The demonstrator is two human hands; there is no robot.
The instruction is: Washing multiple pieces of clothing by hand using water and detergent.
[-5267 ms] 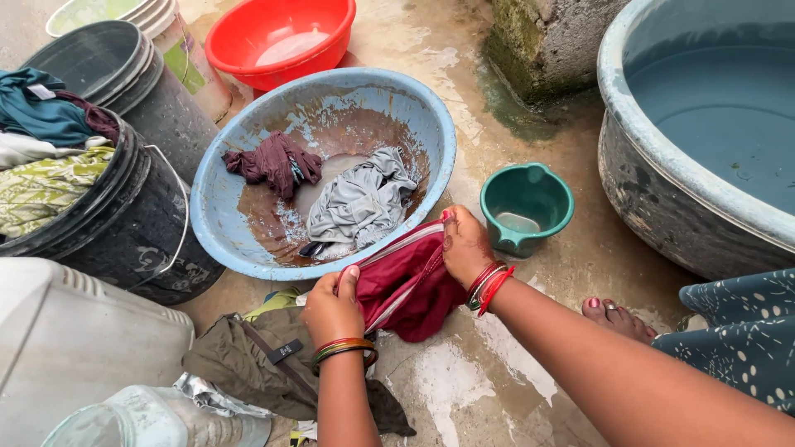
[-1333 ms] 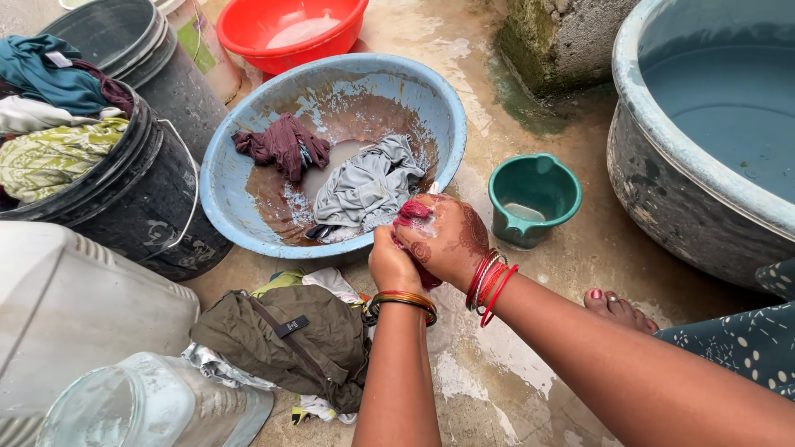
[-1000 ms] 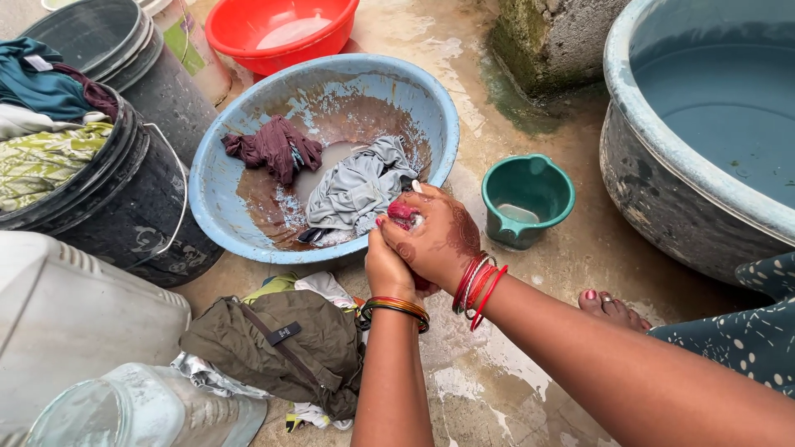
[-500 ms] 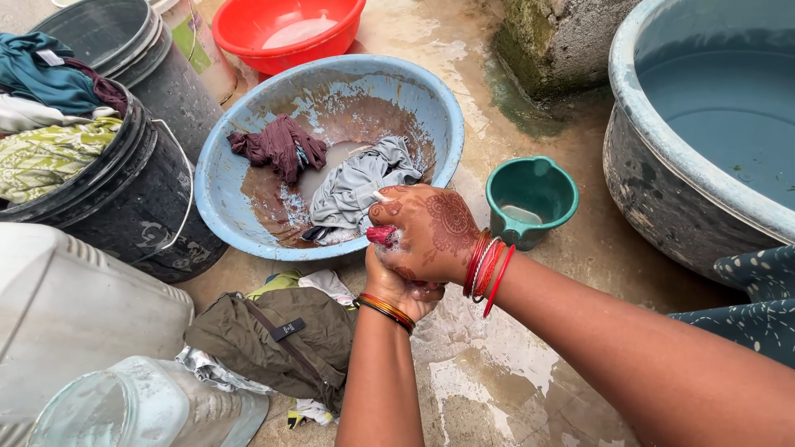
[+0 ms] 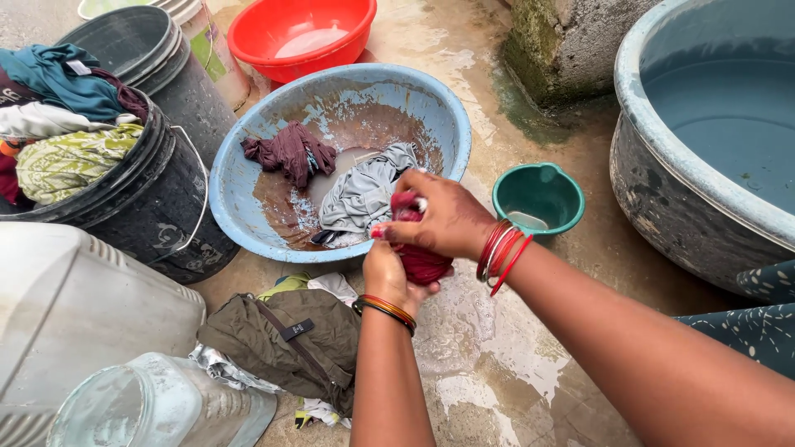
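Both my hands squeeze a bunched red cloth [image 5: 418,261] just in front of the near rim of a blue wash basin [image 5: 447,116]. My right hand [image 5: 439,219] wraps over the top of the cloth; my left hand [image 5: 389,277] grips it from below. The basin holds muddy water, a grey garment [image 5: 360,194] and a maroon garment [image 5: 290,149].
A small green bowl [image 5: 538,194] sits right of the basin. A big grey tub of water [image 5: 712,124] stands far right. A black bucket of clothes [image 5: 124,199] is at left, a red basin [image 5: 302,33] behind. Olive clothes [image 5: 281,339] lie on the wet concrete, near a white container [image 5: 74,314].
The red cloth, spread open between my hands earlier, is now bunched into a tight wad. My right hand has rolled over it and my left slid underneath.
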